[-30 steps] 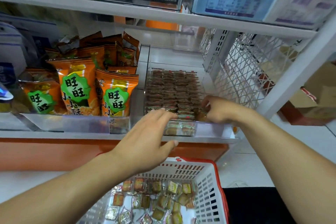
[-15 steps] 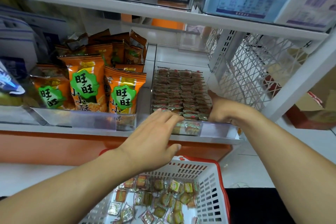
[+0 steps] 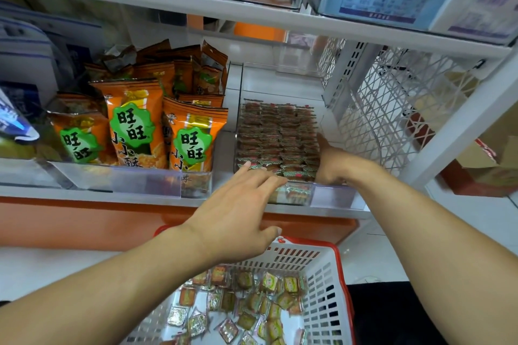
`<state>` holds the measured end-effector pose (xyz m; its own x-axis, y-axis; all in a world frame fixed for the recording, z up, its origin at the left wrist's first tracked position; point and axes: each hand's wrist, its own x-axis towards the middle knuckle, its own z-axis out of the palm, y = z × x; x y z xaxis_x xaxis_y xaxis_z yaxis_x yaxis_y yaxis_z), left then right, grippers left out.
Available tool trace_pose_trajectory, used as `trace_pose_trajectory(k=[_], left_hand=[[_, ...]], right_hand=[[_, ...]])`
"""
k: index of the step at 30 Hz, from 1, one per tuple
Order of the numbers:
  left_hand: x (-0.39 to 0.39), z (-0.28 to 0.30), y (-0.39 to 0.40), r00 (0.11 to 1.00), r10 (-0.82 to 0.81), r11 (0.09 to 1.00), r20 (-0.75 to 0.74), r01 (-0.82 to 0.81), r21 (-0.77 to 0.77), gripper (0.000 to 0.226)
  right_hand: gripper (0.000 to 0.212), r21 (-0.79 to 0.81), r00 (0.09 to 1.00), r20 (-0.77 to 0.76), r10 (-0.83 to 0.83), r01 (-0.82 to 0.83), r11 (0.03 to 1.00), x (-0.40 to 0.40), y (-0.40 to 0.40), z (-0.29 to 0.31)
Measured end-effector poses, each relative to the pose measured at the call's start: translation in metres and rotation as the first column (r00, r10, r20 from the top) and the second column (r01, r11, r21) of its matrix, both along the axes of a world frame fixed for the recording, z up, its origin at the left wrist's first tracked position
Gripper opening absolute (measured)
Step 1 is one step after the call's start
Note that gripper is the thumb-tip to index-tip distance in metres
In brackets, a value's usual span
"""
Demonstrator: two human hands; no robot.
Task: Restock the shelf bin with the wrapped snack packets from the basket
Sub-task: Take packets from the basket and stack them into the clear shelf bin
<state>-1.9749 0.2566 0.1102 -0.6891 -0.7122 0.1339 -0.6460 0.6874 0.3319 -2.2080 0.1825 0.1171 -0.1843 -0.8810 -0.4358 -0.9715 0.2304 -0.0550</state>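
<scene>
A clear shelf bin (image 3: 330, 196) on the middle shelf holds tight rows of small wrapped snack packets (image 3: 276, 134). My left hand (image 3: 238, 213) reaches over the bin's front edge with straight fingers, fingertips touching the front packets. My right hand (image 3: 329, 165) is inside the bin at its right side, pressed against the rows; its fingers are hidden among the packets. Below the shelf, a white basket with a red rim (image 3: 325, 286) holds several loose wrapped packets (image 3: 252, 302).
Orange snack bags (image 3: 193, 137) stand left of the bin behind a clear rail. A white wire mesh side panel (image 3: 392, 109) closes the shelf on the right. The upper shelf board (image 3: 252, 14) hangs low overhead. Cardboard boxes (image 3: 493, 157) lie far right.
My right hand slid deeper along the bin's right side. My left hand moved forward until its fingertips reached the front packets. The view shifted slightly closer.
</scene>
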Motion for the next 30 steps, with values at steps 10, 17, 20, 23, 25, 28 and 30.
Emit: trace_pose_trajectory(k=[10, 17, 20, 23, 25, 28, 30], left_hand=[[0.008, 0.01, 0.005, 0.993, 0.012, 0.998, -0.115, -0.02, -0.064, 0.066], [0.015, -0.004, 0.036, 0.996, 0.069, 0.995, -0.05, -0.065, 0.073, 0.021], [0.02, -0.04, 0.047, 0.952, -0.017, 0.962, 0.305, -0.068, 0.263, 0.03], [0.023, -0.092, 0.059, 0.856, -0.184, 0.886, 0.484, -0.069, 0.459, 0.043], [0.029, -0.131, 0.068, 0.813, -0.251, 0.809, 0.526, -0.123, 0.575, 0.051], [0.044, -0.182, 0.078, 0.755, -0.275, 0.752, 0.595, -0.217, 0.623, 0.056], [0.052, -0.21, 0.083, 0.735, -0.263, 0.741, 0.625, -0.261, 0.618, 0.056]], right_hand=[[0.078, -0.04, 0.988, -0.114, 0.105, -0.11, 0.993, 0.011, 0.027, 0.041], [0.018, -0.736, 0.915, 0.203, 0.349, -0.092, 0.671, 0.059, 0.09, 0.047], [0.014, -0.467, 0.84, 0.203, 0.502, -0.368, 0.804, 0.079, 0.114, -0.003], [0.027, 0.033, 0.776, 0.104, 0.622, -0.628, 0.778, 0.077, 0.136, -0.082], [0.035, 0.354, 0.777, 0.13, 0.615, -0.616, 0.704, 0.064, 0.155, -0.138], [0.043, 0.578, 0.776, 0.116, 0.619, -0.56, 0.594, 0.043, 0.186, -0.202], [0.052, 0.605, 0.802, 0.13, 0.583, -0.531, 0.594, 0.036, 0.202, -0.232]])
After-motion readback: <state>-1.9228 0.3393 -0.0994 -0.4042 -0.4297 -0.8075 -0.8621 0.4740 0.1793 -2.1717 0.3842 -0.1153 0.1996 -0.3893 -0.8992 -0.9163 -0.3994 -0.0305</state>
